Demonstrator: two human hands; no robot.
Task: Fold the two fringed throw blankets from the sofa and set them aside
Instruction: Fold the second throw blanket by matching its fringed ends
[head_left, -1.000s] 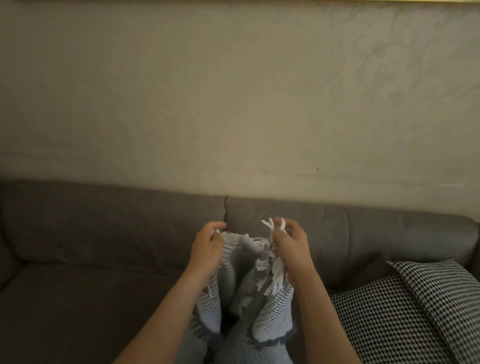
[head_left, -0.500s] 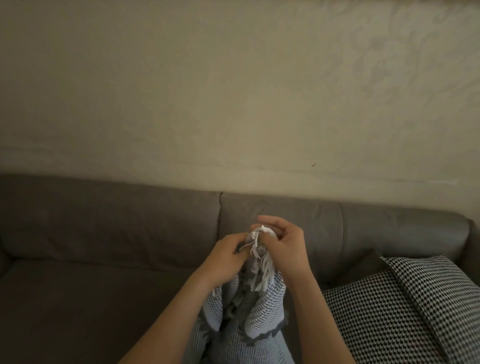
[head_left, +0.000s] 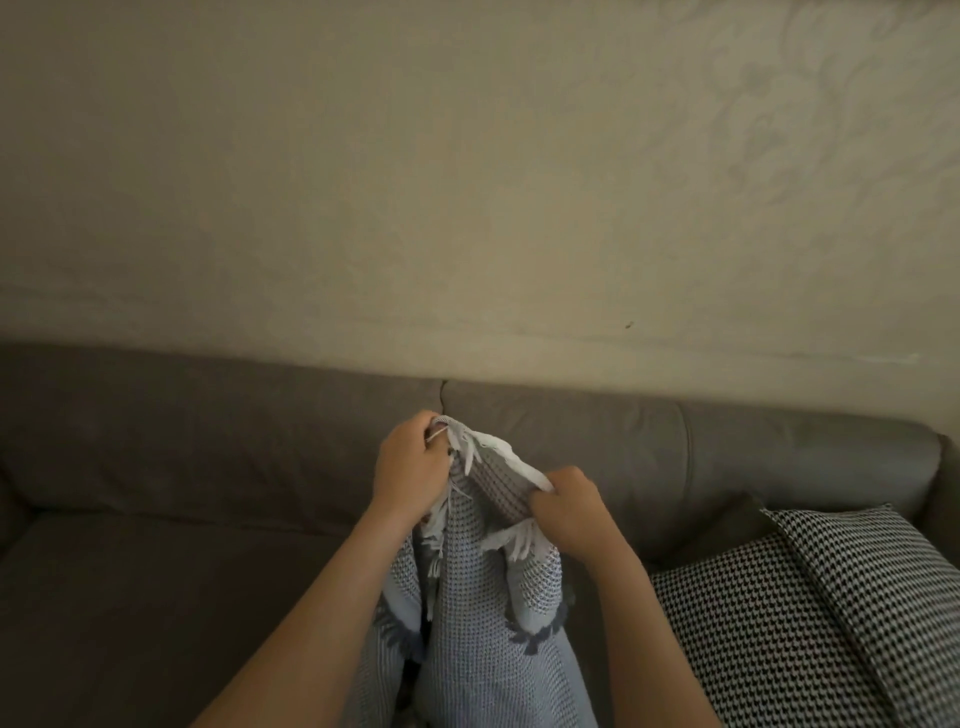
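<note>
Throw blanket edge now stretched between two grips.
Half a second ago the hands met at one fringed corner; now the left hand clenches it at centre frame and the right hand clenches the edge lower right, in front of the sofa. The blanket's lower part runs off the bottom; the right fingertips are buried in cloth.

My left hand: has risen, gripping the blanket fringe just below the sofa seam.
My right hand: slid off rightward, lower from that seam.
Blanket edge: now stretched between them.
</note>
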